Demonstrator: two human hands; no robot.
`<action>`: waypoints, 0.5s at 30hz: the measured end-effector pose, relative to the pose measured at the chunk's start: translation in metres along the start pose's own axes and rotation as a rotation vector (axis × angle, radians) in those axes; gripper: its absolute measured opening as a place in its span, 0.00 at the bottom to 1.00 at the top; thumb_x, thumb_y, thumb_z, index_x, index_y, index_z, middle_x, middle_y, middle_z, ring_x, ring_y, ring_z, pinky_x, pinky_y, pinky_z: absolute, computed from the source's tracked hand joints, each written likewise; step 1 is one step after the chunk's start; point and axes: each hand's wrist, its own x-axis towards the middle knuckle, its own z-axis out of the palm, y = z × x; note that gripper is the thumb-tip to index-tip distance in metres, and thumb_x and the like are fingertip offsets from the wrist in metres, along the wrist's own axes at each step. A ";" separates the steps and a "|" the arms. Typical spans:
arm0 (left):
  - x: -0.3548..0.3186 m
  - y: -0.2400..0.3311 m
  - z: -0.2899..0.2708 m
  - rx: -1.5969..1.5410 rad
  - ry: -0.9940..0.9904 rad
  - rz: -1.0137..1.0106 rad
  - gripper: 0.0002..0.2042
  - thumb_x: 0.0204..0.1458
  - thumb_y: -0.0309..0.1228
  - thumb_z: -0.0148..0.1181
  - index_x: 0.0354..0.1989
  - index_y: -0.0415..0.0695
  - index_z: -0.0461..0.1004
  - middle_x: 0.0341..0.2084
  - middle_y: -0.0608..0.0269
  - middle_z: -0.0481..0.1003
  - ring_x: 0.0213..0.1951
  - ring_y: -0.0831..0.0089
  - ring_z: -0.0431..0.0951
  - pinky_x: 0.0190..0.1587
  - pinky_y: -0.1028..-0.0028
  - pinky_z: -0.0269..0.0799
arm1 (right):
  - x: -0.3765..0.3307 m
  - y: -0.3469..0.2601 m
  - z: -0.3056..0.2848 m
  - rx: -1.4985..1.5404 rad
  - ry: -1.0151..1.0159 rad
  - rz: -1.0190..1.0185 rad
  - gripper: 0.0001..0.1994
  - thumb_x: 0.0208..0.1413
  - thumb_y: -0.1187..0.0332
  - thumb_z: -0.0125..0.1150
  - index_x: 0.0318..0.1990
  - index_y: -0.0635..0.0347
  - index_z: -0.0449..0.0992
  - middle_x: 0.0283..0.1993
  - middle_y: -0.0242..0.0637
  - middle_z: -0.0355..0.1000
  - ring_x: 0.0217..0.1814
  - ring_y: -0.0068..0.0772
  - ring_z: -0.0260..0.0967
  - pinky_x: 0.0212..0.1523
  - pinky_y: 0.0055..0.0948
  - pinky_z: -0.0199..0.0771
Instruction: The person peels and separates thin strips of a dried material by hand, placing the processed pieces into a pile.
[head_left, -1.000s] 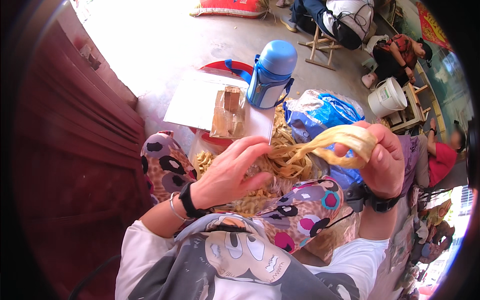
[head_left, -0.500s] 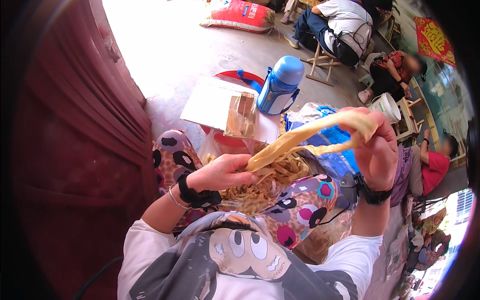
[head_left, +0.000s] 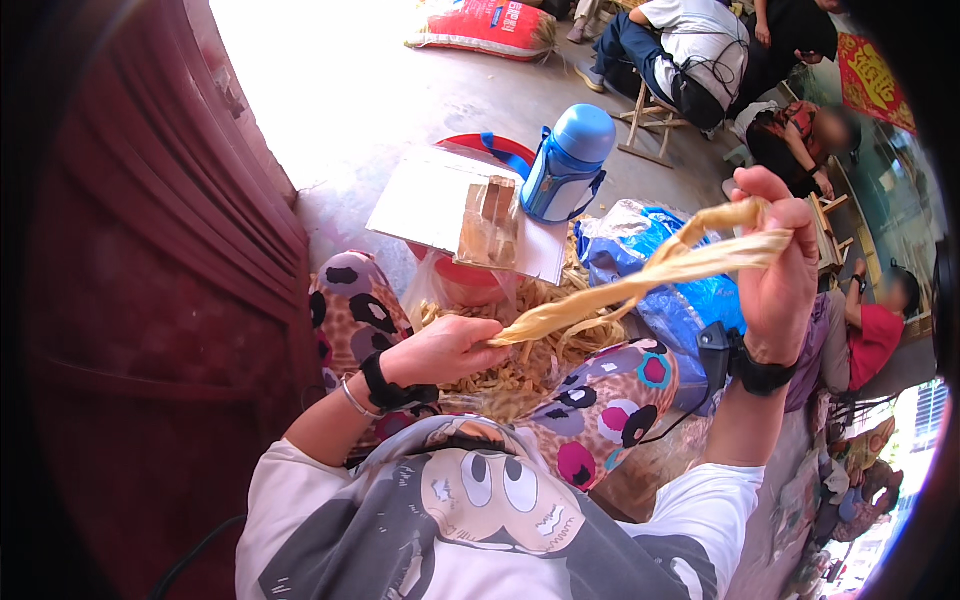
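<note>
- Your left hand (head_left: 445,350) pinches the lower end of a pale yellow husk strip (head_left: 640,280), fingers pressed together on it just above your lap.
- Your right hand (head_left: 775,270) is raised high, its grip closed round the strip's upper end, where the strip loops over your fingers.
- The strip is stretched between both hands; its long axis runs diagonally, low on your left and rising to your right.
- Beneath it, a heap of similar husks (head_left: 520,365) lies in your lap, between your patterned trouser knees.
- Beyond the heap stand a blue flask (head_left: 565,165), a white board (head_left: 440,205) and a blue plastic bag (head_left: 665,300).
- Other people sit further off at upper right.
</note>
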 end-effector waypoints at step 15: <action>0.047 0.041 0.012 -0.347 0.176 0.180 0.24 0.46 0.27 0.60 0.54 0.41 0.62 0.37 0.57 0.73 0.41 0.67 0.75 0.45 0.70 0.69 | -0.025 0.047 0.037 0.653 -0.399 0.328 0.08 0.58 0.72 0.47 0.27 0.56 0.69 0.36 0.44 0.73 0.53 0.45 0.65 0.59 0.45 0.58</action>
